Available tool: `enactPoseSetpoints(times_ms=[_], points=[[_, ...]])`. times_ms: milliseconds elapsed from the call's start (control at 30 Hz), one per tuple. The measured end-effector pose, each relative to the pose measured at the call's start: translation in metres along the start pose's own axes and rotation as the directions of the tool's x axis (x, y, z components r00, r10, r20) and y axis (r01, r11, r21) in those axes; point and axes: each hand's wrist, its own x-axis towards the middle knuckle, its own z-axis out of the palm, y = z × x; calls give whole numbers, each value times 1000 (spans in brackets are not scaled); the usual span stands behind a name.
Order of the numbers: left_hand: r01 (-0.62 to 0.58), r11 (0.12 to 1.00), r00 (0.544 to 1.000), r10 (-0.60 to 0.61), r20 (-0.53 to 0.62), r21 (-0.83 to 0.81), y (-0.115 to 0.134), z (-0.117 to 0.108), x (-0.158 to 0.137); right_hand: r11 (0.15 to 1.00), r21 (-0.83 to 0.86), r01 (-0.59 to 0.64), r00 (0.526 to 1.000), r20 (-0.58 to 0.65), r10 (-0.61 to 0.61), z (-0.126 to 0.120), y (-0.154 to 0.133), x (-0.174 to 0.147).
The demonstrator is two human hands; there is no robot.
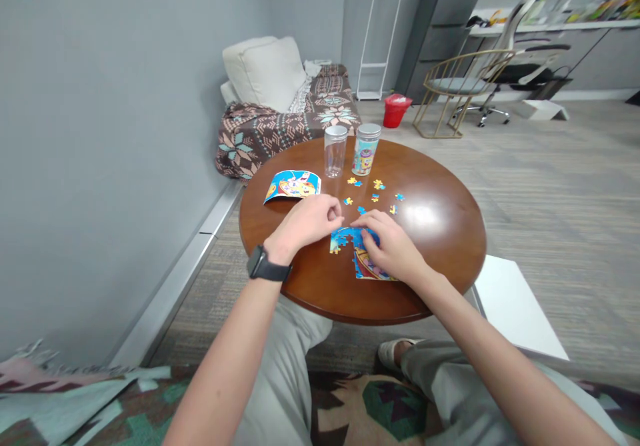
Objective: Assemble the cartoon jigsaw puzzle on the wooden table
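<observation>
Round glossy wood table (pixel 445 246); left hand (pixel 314 218): fingers curled, grasp unclear; right hand (pixel 391 241): fingers parted over knobbly-edged jigsaw (pixel 365 264).

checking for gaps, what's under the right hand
A partly joined puzzle shows around the right hand: blue near the fingers, reddish patches below the thumb. Whatever lies beneath the palm is covered, so gaps there can't be ruled out.

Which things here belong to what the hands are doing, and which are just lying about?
Part of the work:
- left hand and right hand
- partly joined jigsaw
- loose pieces
- probably the cartoon picture sheet

Seemingly just about:
- clear jar
- red bin
- pale cushion
- gold-framed chair
</observation>
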Motion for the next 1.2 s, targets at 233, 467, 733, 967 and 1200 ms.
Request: enactPoseSetpoints(times_ms=[233, 467, 733, 967, 1200], points=[[-32, 998, 999, 30, -41, -50, 0, 19, -49, 998, 32, 48, 998, 43, -49, 1, 2, 0], [22, 985, 988, -48, -149, -173, -3, 31, -55, 995, -30, 97, 994, 58, -95, 4, 0, -1], [62, 996, 977, -73, -202, -58, -1, 31, -62, 950, -286, 124, 992, 47, -115, -7, -14, 2], [27, 999, 979, -30, -200, -18, 2, 32, -63, 928, -326, 182, 977, 165, -134, -3, -17, 5], [-28, 1000, 978, 26, -207, -9, 0, 34, -63, 860, -412, 301, 951, 191, -242, -3, -16, 3]])
